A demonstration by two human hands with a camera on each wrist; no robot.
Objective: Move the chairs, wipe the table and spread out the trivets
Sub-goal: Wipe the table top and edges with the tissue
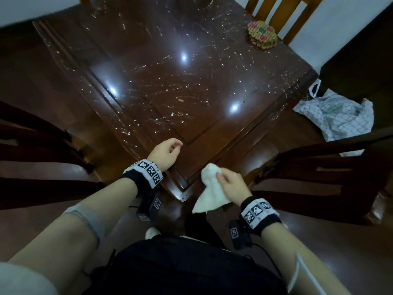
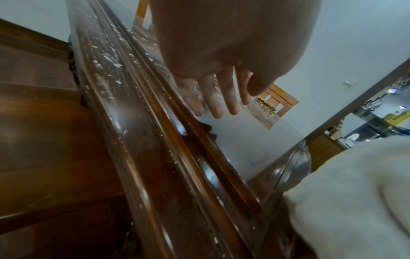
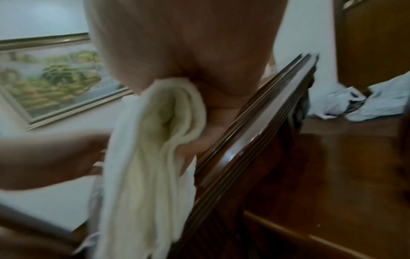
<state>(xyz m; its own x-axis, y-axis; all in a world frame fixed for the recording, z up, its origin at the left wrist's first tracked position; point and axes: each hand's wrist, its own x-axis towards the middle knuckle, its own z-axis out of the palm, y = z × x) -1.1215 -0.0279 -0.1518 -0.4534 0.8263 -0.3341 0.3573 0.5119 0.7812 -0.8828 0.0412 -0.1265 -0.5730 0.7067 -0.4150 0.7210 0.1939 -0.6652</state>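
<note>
A dark wooden table [image 1: 223,133] under a shiny clear cover is strewn with white crumbs. A stack of beaded trivets [image 1: 262,36] sits at its far right corner. At the near corner my left hand [image 1: 171,150] rests on the table's left edge, holding nothing; in the left wrist view its fingers [image 2: 218,99] lie relaxed over the table top [image 2: 244,140]. My right hand [image 1: 224,178] grips a bunched white cloth [image 1: 209,188] against the corner's right edge. From that hand the cloth [image 3: 150,157] hangs down beside the table rim [image 3: 255,131].
Dark chairs stand away from the table at the left [image 1: 32,156] and right [image 1: 329,177]. A light wooden chair [image 1: 282,15] is at the far side behind the trivets, another [image 1: 85,0] at the far left. A checked plastic bag [image 1: 336,116] lies on the floor at the right.
</note>
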